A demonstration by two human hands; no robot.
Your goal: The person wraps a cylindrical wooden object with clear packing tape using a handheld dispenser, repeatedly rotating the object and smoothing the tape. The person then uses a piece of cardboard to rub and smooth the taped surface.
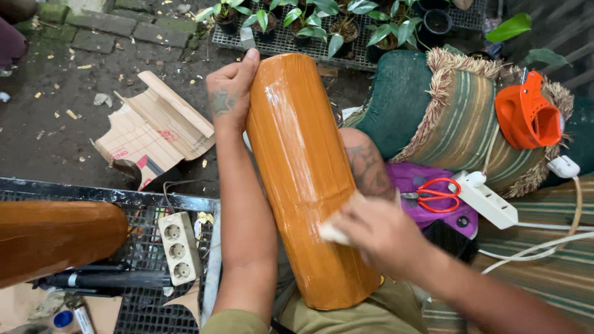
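A right hand (377, 232) presses a small white pad (332, 233) against an orange plastic-wrapped cylinder (306, 173) lying along the person's lap, while the left hand (230, 93) grips its far end; red-handled scissors (436, 195) rest nearby on purple cloth (414, 179).

Wet, dark paved ground (68, 133) at upper left, littered with small yellow leaf scraps and mossy bricks along the far edge. On it, a torn piece of cardboard (154, 130), folded and lying flat. Beyond, a wire mesh tray (291, 43) carrying potted green plants (309, 18). At lower left, a black metal grate (145, 213) bearing a white three-socket power strip (178, 247), an orange-wrapped cylinder (55, 238) lying on its side, and a black tube (105, 279) just beside it. To the right, a striped green mat (557, 272) holding a white adapter block (487, 198), white cables (544, 244) and a fringed cushion (458, 124).
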